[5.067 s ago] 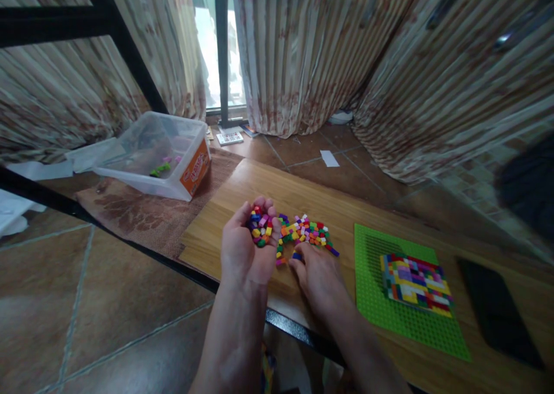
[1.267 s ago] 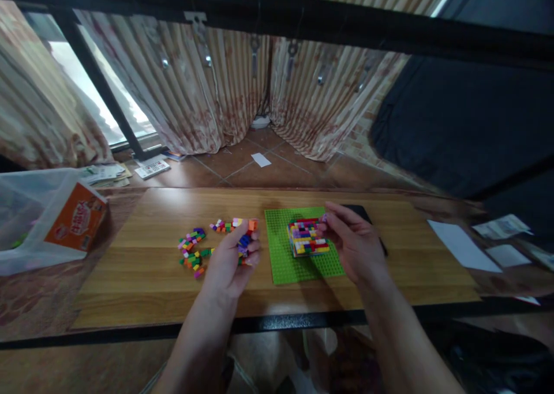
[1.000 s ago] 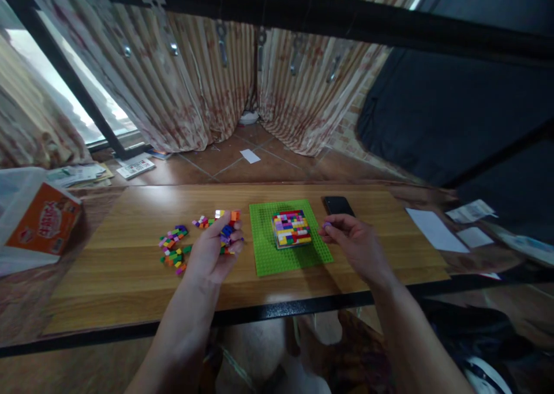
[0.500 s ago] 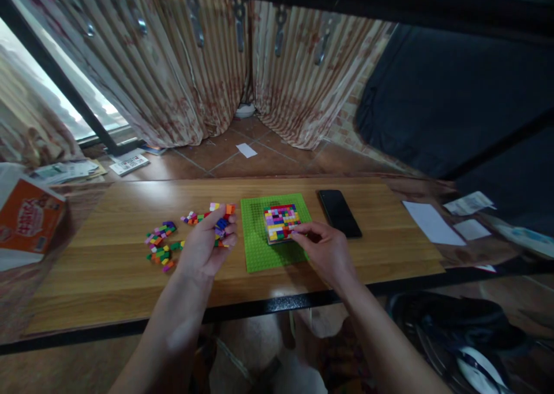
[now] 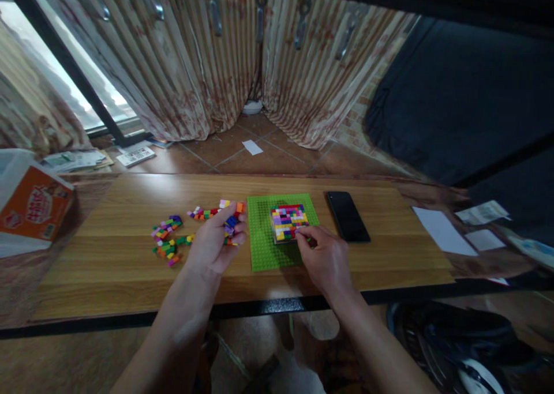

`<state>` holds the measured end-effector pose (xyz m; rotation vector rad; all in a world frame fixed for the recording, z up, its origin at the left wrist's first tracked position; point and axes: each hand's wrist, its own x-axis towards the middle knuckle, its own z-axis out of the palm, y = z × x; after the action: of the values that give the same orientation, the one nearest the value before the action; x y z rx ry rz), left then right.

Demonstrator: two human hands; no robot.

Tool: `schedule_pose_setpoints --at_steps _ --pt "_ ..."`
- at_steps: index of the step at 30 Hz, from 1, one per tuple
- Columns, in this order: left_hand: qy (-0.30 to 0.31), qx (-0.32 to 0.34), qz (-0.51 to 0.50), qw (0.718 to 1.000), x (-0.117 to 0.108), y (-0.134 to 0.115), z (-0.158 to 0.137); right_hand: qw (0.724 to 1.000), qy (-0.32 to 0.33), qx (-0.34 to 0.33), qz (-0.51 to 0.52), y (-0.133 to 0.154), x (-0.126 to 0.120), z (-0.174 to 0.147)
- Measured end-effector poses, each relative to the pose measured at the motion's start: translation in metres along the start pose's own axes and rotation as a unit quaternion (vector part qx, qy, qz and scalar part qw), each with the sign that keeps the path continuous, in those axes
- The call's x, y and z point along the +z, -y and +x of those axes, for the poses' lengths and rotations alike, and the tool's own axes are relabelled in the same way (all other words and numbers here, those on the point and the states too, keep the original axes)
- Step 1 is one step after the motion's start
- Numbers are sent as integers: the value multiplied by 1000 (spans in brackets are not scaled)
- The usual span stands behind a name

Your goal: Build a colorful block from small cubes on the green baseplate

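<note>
Several small toy bricks (image 5: pixel 232 224), blue, purple and orange among them, lie in the curled fingers of my left hand (image 5: pixel 216 238). It hovers over the wooden table, left of a green studded baseplate (image 5: pixel 262 255). On that plate stands a low block of many-coloured bricks (image 5: pixel 286 220). My right hand (image 5: pixel 325 255) has thumb and forefinger pinched at the block's near right corner, touching it. What sits between those fingertips is too small and covered to make out. Loose bricks (image 5: pixel 167 247) are strewn on the table left of my left hand, with more partly behind it.
A black phone (image 5: pixel 348 216) lies right of the baseplate on the wooden table (image 5: pixel 108 278). Beyond the table's right end are white papers (image 5: pixel 444 231). An orange and white box (image 5: pixel 37 203) stands at the left, and curtains (image 5: pixel 229 65) hang behind.
The whole view has shifted slightly, so things sit a little farther right. My right hand stays at the block's near right corner, its fingers more curled. My left hand still holds its bricks.
</note>
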<state>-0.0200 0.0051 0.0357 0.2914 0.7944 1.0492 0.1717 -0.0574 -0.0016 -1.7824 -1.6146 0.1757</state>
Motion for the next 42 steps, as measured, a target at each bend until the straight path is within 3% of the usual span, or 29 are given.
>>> schedule_pose_setpoints --at_steps 7,17,28,35,38,42 --pt "7 2 -8 1000 -1 3 0 998 22 -25 50 -2 -2 0" --pt "6 -1 -9 1000 0 4 2 987 41 64 141 -12 -2 6" --pt "12 -18 3 1000 2 13 2 992 44 21 114 -12 -2 10" --pt "40 -24 18 999 5 23 1 989 45 29 137 -2 -3 11" --pt "63 -19 34 997 9 31 -1 962 45 55 263 16 -1 12" --pt "86 -18 55 995 16 41 -6 891 68 107 436 37 6 15"
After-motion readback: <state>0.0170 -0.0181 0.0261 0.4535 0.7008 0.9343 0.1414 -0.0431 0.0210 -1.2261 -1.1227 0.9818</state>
